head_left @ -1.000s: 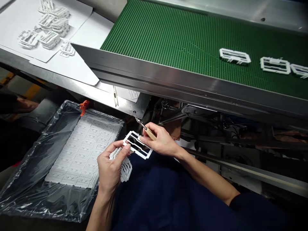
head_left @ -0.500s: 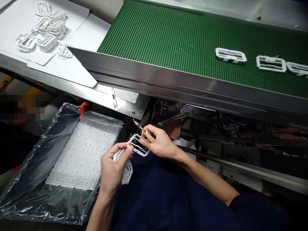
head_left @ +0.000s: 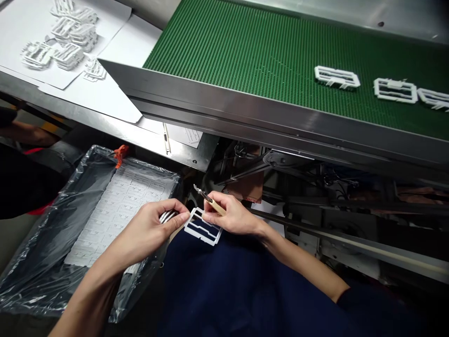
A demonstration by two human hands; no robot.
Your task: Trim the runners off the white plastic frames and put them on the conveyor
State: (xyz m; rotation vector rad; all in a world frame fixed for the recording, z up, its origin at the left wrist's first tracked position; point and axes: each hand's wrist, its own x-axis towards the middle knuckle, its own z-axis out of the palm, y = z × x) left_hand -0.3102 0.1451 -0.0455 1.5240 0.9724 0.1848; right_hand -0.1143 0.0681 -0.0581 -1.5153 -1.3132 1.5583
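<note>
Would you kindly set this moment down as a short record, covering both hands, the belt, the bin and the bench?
Left hand: stacked white parts, partly hidden; pinches one white frame
Right hand: pale-handled tool, also touching that frame
Belt: green, three white parts toward the picture's right
Bin: plastic-lined, flat white pieces inside, orange clip at far edge
Bench: paper sheets, piles of white components, slim tool

- Centre: frame between the hands.
- Nine o'clock: bin, parts inside.
- Eleven o'clock: surface bearing piled frames.
- One o'clock: conveyor belt.
- Two o'clock: three frames on the belt.
</note>
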